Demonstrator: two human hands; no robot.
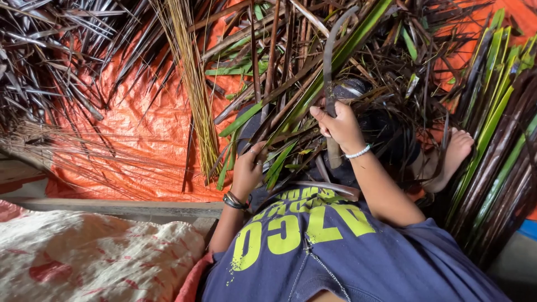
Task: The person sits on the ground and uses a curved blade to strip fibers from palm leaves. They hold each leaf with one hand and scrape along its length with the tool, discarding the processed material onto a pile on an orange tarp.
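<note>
My right hand (pixel 339 126) grips the handle of a curved dark blade (pixel 330 61) that rises up among the palm leaves. A white bead bracelet sits on that wrist. My left hand (pixel 248 168), with dark bangles at the wrist, holds a long green and brown palm leaf strip (pixel 291 95) that runs up and to the right. Both hands are over my lap, above my dark blue shirt (pixel 313 246) with yellow-green print. My bare foot (pixel 454 154) shows at the right.
An orange tarp (pixel 140 128) covers the ground. A bundle of thin yellow leaf ribs (pixel 193 84) lies on it. Dark dried leaves (pixel 50 56) pile at upper left, green and brown leaves (pixel 492 128) at right. A wooden plank (pixel 112 207) and a patterned cloth (pixel 95 257) lie at lower left.
</note>
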